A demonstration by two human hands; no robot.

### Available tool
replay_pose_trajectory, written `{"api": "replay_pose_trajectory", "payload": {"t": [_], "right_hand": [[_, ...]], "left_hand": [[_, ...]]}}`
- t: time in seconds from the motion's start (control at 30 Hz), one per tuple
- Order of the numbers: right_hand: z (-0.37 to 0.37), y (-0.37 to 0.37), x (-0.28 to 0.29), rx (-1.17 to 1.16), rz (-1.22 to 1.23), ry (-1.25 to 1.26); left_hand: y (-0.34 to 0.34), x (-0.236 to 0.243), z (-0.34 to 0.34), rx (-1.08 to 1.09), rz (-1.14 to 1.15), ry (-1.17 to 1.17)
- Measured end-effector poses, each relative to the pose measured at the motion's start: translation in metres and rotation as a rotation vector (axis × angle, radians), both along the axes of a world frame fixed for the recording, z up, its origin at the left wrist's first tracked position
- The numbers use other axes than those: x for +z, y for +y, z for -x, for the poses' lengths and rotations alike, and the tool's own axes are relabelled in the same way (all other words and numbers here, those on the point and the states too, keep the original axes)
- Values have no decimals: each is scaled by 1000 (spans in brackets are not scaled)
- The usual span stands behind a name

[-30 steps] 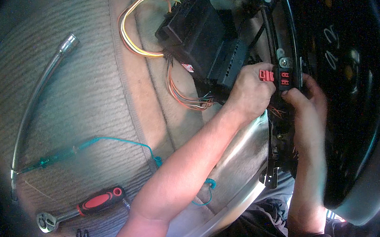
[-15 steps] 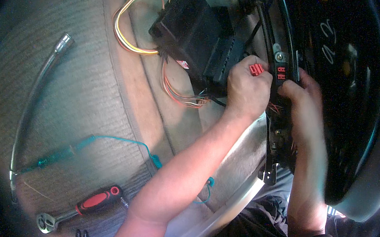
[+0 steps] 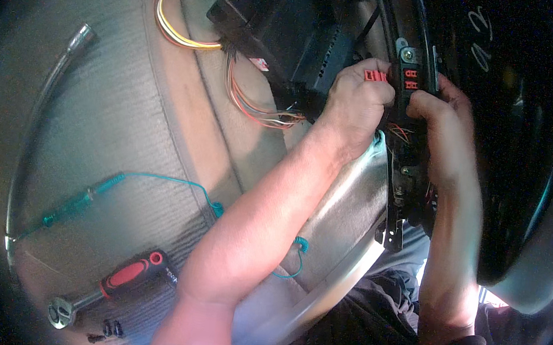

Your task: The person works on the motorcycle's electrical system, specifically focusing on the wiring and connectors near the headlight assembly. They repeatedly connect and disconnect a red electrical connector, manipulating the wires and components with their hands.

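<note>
The left hand [image 3: 356,100] is curled tight on a red plug [image 3: 376,77], which pokes out on top. Just beside it, the right hand [image 3: 440,113] grips a black connector [image 3: 410,79] with red clips, near a black rail [image 3: 388,21].
</note>
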State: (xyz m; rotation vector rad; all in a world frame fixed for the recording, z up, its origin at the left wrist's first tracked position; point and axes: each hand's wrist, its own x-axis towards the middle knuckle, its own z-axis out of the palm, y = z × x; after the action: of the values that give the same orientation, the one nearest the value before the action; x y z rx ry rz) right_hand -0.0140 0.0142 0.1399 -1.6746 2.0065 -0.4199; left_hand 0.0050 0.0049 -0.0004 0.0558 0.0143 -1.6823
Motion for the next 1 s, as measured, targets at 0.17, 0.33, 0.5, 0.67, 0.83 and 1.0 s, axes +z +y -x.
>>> {"api": "replay_pose_trajectory", "payload": {"t": [0.17,0.33,0.5,0.67,0.83,1.0], "right_hand": [[6,-4,-5,16,58,54],[4,-3,-5,-15,11,4],[4,-3,-5,4,50,4],[6,-2,-3,-8,37,-35],[1,1,-3,-12,51,-3],[2,-2,-4,-7,38,14]], "left_hand": [[-2,8,-2,81,-77,-200],[3,15,4,232,-294,-738],[8,3,5,274,-170,-726],[13,10,25,545,-346,-889],[5,7,18,439,-254,-826],[-4,9,12,421,-220,-761]]}}
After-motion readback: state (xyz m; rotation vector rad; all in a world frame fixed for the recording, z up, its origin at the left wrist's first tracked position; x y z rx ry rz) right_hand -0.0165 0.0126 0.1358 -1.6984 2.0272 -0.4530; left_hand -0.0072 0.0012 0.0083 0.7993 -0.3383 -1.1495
